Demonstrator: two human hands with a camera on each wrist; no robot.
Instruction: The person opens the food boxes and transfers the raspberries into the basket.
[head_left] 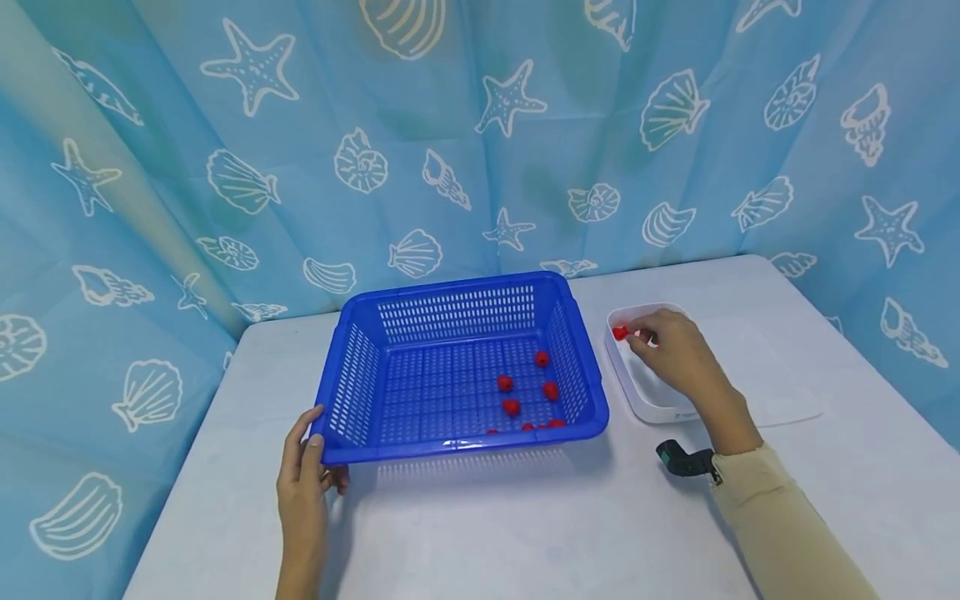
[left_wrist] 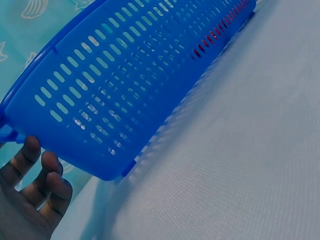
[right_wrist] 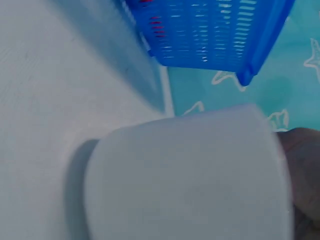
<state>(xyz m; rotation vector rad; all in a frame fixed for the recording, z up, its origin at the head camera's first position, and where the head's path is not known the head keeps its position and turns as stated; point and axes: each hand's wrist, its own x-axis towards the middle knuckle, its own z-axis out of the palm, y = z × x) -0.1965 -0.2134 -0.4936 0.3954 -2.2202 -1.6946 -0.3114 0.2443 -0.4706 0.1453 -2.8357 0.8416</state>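
A blue plastic basket (head_left: 450, 450) with slotted walls stands on the table, with several small red pieces (head_left: 512, 407) lying in its right half. My left hand (head_left: 302, 483) holds the basket's front left corner, thumb on the rim and other fingers below it. In the left wrist view the fingers (left_wrist: 59, 192) show beside the basket wall (left_wrist: 145, 145). Over a white rectangular container (head_left: 654, 414), my right hand (head_left: 678, 350) pinches a small red piece (head_left: 621, 332) by its edge. The container's wall (right_wrist: 190, 180) covers most of that hand in the right wrist view.
A translucent flat sheet or lid (head_left: 780, 387) lies right of the container. The white tablecloth (head_left: 480, 533) spreads in front of the basket. Behind the table hangs a blue curtain (head_left: 480, 150) printed with shells and starfish. A black wrist device (head_left: 684, 460) sits at the right cuff.
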